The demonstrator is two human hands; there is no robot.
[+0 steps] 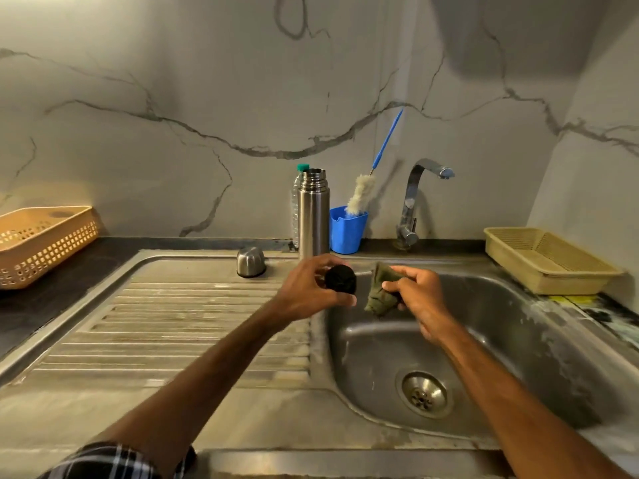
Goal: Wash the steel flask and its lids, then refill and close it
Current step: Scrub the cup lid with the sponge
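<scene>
The left hand [311, 292] gripped the black inner lid [340, 279] at the edge of the sink [518, 323], probably so drips fell inside. At its 3 o'clock the right hand [420, 299] pinched the green scrub pad [380, 288]. The steel flask [313, 216] stood open at 12 o'clock.

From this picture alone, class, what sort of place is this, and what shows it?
Likely a home kitchen: a steel sink with draining board, a tap, and a bottle brush.

Black lid [341, 279], seemingly olive-green cloth [380, 292], blue cup [346, 230].
</scene>
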